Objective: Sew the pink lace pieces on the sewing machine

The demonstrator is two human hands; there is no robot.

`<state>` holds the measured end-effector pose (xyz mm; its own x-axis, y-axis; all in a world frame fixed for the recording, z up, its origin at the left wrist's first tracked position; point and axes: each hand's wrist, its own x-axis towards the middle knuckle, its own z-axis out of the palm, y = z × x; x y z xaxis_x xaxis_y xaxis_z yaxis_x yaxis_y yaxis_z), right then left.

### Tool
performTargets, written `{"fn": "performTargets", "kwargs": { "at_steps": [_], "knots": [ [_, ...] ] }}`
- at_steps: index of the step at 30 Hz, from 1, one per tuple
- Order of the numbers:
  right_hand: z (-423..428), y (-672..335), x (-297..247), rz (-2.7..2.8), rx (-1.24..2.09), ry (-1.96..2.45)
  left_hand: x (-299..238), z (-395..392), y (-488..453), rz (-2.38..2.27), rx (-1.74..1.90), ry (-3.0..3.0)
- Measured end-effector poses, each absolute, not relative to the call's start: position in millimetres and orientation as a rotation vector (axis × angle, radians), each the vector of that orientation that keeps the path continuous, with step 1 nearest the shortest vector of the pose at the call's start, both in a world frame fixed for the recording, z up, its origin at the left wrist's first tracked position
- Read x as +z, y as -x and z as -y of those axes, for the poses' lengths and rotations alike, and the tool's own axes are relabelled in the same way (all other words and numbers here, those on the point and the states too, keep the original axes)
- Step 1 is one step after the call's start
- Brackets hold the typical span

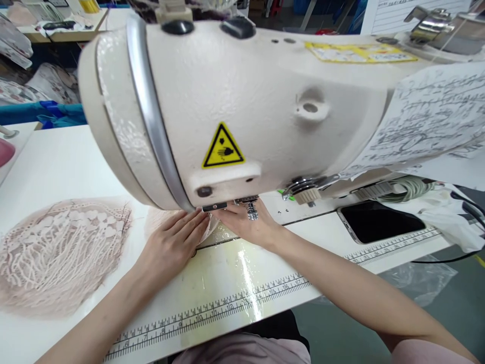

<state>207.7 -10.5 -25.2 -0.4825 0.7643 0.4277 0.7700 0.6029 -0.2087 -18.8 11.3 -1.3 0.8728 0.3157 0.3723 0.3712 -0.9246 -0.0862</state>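
A cream sewing machine [265, 101] fills the upper middle and hides the needle area. My left hand [172, 245] lies flat, fingers stretched forward, on a pale pink lace piece [159, 218] at the machine's head. Close to its fingertips is my right hand [253, 222], under the machine arm beside the small metal parts. The right fingers are largely hidden behind the machine, and what they hold, if anything, does not show. Sheer fabric shows between the two hands. On the table at left lies another pale pink lace piece [68, 253] with white stringy patterning.
A ruler strip [197, 316] runs along the front edge of the white table [76, 162]. Right of my arm lies a black-screened phone [379, 222], near a coiled cord [411, 189]. Handwritten paper [428, 111] hangs over the machine. Other tables stand behind.
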Motion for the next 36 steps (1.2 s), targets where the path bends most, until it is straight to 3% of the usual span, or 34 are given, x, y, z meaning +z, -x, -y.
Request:
{"fn": "performTargets", "kwargs": {
  "at_steps": [4, 7, 20, 36],
  "knots": [
    [21, -204, -14, 2.385, -0.461, 1.324, 3, -16, 23, 0.496, -0.562, 2.875],
    [26, -200, -8, 2.341, -0.583, 1.318, 6, -18, 24, 0.485, -0.559, 2.868],
    [18, -194, -17, 2.278, -0.330, 1.046, 2, -11, 19, 0.678, -0.672, 2.866],
    [17, -192, -25, 2.330, -0.266, 0.967, 5, -17, 21, 0.650, -0.527, 2.869]
  ]
}}
